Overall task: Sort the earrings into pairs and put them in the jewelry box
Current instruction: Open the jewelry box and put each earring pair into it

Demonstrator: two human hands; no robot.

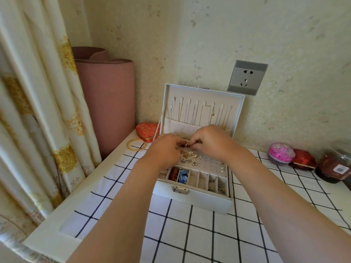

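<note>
On a checked cloth (190,234), an open jewelry box (191,201), its lid (205,95) tipped back against the wall, thin necklaces (195,112) hanging in a row inside the lid. Over the back half of the box, both hands close together. Right hand (210,141): thumb and forefinger pinching a small silver earring (187,144), other fingers curled under. Left hand (165,149): fingers bent, tips right beside that same earring; cannot tell whether gripping anything.

Just below the hands, a pale panel (209,162) dotted with holes, a cluster of earrings (191,154) on its left part and a few pearl studs (222,168) at its right edge. Along the front of the box, a row of narrow compartments: a red piece (173,173) in the leftmost, a blue piece (183,176) in the next, silver pieces (212,184) in the two at the right. Metal latch (180,190) on the front wall.

Left of the box, a red heart-shaped case (149,131), with gold bangles (136,144) just in front of it. Behind those, a rolled pink mat (108,103) standing in the corner next to a curtain (38,92). On the wall right of the lid, a grey socket (247,77). Well to the right on the cloth, a pink round tub (281,153), a red box (303,160) and a dark jar (336,166) in a line.
</note>
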